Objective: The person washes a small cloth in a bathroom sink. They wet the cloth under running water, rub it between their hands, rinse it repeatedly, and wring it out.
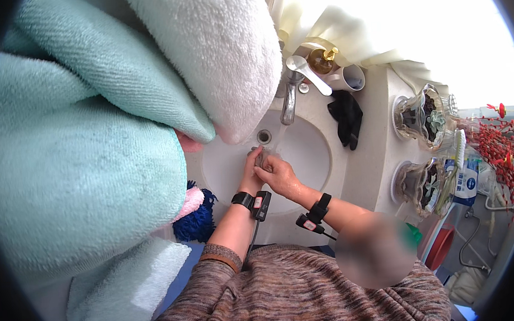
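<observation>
Both my hands are low over a white oval washbasin [222,171], close together. Between them is a small grey-brown wet thing [263,159], likely cloth, mostly hidden by my fingers. My left hand [251,172] holds it from the left. From the right, my right hand [279,174] grips it, with wet skin showing at the wrist. A chrome faucet [288,108] with its white-looking lever [309,73] stands at the back, and a thin stream of water falls beside my right hand. The round drain [264,136] lies just beyond my fingertips.
Large mint towels [85,171] and a white towel [232,51] hang close on the left. A crumpled black cloth item [347,117], a white mug [352,78] and an amber pump bottle [320,61] sit on the counter. Potted succulents in glass vases [420,117] line the right ledge.
</observation>
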Demonstrator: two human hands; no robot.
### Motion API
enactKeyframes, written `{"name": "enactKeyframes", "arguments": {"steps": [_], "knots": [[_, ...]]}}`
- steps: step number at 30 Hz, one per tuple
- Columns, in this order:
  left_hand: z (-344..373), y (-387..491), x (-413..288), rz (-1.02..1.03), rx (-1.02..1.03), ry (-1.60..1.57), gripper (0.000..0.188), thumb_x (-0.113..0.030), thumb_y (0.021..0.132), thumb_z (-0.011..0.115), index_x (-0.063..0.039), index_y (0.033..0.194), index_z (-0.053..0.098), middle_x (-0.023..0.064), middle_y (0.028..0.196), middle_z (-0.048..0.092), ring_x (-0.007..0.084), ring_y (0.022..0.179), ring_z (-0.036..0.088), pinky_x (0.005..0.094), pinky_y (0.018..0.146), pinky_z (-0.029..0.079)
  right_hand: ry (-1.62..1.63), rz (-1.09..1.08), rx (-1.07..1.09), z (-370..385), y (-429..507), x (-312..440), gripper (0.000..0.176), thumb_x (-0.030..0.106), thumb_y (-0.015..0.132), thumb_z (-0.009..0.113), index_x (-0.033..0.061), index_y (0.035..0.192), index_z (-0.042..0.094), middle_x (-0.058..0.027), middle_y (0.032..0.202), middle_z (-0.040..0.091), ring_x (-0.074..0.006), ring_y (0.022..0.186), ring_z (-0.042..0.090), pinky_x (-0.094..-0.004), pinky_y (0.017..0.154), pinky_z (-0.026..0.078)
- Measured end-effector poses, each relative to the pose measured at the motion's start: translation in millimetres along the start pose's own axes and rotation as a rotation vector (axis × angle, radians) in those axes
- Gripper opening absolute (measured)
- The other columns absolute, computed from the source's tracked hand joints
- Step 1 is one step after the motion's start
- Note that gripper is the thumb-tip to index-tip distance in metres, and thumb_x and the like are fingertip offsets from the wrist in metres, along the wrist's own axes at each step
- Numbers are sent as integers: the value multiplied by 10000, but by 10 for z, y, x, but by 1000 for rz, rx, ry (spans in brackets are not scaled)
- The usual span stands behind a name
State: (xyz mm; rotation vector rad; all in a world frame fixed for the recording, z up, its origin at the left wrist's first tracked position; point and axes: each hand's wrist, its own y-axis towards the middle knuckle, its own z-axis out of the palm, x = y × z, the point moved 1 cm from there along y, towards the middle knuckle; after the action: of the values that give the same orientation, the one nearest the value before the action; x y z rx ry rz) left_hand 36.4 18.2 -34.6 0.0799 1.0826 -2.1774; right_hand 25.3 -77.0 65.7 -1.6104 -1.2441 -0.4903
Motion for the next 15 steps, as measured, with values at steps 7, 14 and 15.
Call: {"name": "enactKeyframes", "arguments": {"steps": [7,14,15], "knots": [[155,211,205,-178,-141,-325,531,-500,971,225,-127,1254,477,63,1232,547,258,1105,547,443,920,450,-405,178,-217,-228,513,-210,393,394,832,582,2,808,600,-214,741,636,-381,710,627,-437,675,499],[23,-107,-125,-73,-30,-394,757,-703,879,176,-167,1391,332,105,1414,369,312,1285,368,525,1037,305,70,-106,-136,-257,560,-249,364,134,783,672,-6,1084,524,-170,943,649,-285,826,638,-375,750,500],[57,-152,-107,-114,32,-417,769,-716,867,197,-169,1391,331,100,1410,373,311,1275,375,520,1028,310,82,-152,-168,-219,550,-244,407,114,780,667,1,1135,501,-164,970,646,-282,851,633,-372,767,496]]}}
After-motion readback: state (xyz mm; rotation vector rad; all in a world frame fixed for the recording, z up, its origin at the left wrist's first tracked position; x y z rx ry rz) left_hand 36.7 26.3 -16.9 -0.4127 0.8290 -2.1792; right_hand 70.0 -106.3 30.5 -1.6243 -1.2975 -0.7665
